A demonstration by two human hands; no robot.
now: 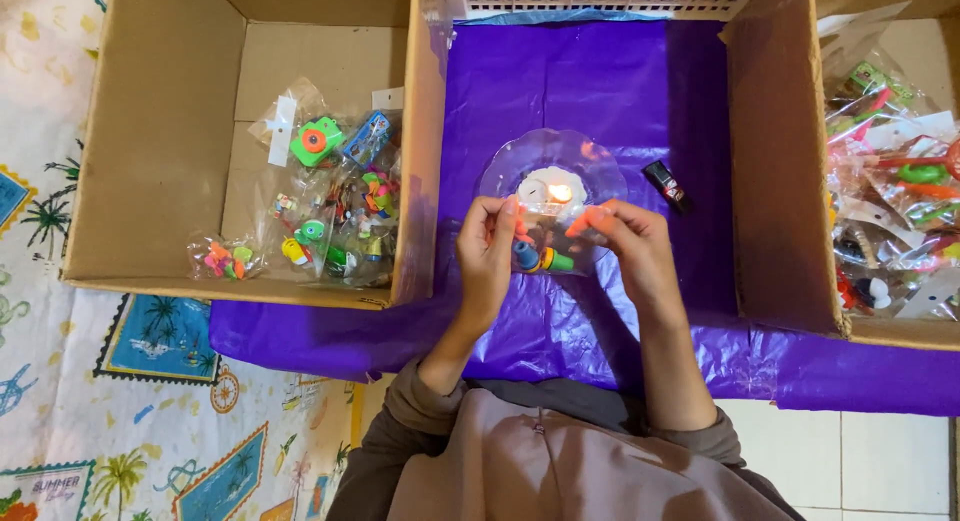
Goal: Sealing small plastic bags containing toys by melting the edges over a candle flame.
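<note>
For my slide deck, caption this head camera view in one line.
Left hand and right hand hold a clear toy packet by a lit candle, between two cardboard boxes.

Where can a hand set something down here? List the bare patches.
Free: the purple sheet beyond the clear dish with the candle, and its strip below the left box. That box's left half is bare. Crowded: the right box, full of toy packets, and the centre, where both hands hold a packet.
</note>
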